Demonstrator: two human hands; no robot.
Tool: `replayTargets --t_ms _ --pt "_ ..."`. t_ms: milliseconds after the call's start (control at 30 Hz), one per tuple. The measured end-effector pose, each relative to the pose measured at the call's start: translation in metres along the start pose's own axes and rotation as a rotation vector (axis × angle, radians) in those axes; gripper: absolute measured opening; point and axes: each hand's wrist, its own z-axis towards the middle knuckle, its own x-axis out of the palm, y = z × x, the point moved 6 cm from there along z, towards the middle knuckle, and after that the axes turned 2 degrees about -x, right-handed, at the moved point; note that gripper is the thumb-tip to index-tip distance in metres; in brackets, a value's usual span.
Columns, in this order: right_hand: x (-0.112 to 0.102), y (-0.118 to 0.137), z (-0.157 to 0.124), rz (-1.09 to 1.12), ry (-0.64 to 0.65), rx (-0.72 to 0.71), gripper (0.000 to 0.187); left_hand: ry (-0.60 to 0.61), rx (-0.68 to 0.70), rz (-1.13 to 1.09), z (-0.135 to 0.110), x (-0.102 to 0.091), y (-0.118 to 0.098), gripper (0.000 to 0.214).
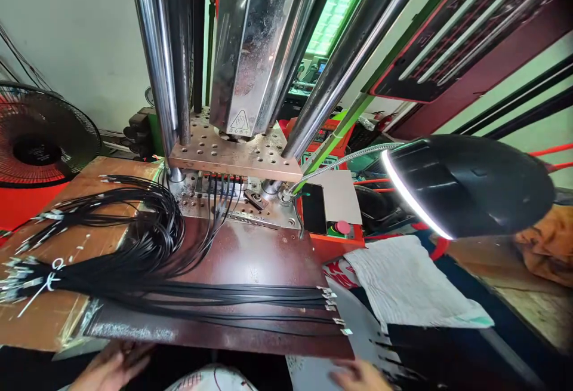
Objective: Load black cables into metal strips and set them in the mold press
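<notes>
At the bottom left, my left hand point(110, 368) is just below the front edge of the brown board point(268, 259), fingers stretched apart and nothing visible in them. My right hand point(360, 374) is blurred at the bottom, by the board's front right corner; its fingers are too smeared to read. Several black cables point(215, 289) lie across the board, their metal-tipped ends point(330, 301) at its right edge. On the left, a white tie point(54, 274) bundles them. More black cables point(219, 200) run into the fixture under the press plate point(237, 161).
Steel columns point(308, 110) and a press head point(244, 68) stand behind the board. A black lamp point(474, 185) reaches in from the right above a white cloth point(416, 283). A red button point(342, 227) sits on an orange box; a fan point(42, 140) stands at left.
</notes>
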Motion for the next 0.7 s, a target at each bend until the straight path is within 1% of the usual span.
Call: replayTargets --t_ms 33,67,100,133,167,200,267,367,533,633,700 --pt "0.036 -0.010 -0.007 0.263 0.112 0.005 0.031 -0.059 0.030 -0.115 0.009 0.008 0.001 0.049" --pt "0.069 -0.012 -0.013 0.507 0.189 0.003 0.037 -0.108 0.078 -0.218 0.017 0.017 -0.001 0.051" --pt "0.097 -0.009 -0.016 0.700 0.219 -0.018 0.037 -0.153 0.131 -0.290 0.022 0.026 -0.005 0.052" --pt "0.118 -0.003 -0.017 0.859 0.188 -0.050 0.039 -0.196 0.184 -0.335 0.026 0.034 -0.009 0.053" --pt "0.132 0.004 -0.016 0.986 0.144 -0.076 0.042 -0.216 0.229 -0.362 0.028 0.039 -0.012 0.052" --pt "0.141 0.010 -0.014 1.076 0.093 -0.097 0.045 -0.210 0.258 -0.376 0.030 0.043 -0.014 0.052" --pt "0.148 0.017 -0.009 1.173 0.033 -0.107 0.049 -0.176 0.284 -0.385 0.031 0.046 -0.016 0.052" --pt "0.146 0.018 -0.003 1.175 0.068 -0.106 0.049 -0.115 0.295 -0.383 0.031 0.045 -0.017 0.052" --pt "0.144 0.016 -0.001 1.185 0.114 -0.095 0.048 -0.133 0.295 -0.426 0.033 0.044 -0.017 0.043" --pt "0.145 0.019 -0.001 1.202 0.107 -0.104 0.051 -0.097 0.268 -0.418 0.036 0.046 -0.016 0.035" --pt "0.145 0.023 -0.002 1.206 0.101 -0.116 0.055 -0.082 0.264 -0.394 0.037 0.047 -0.017 0.035"
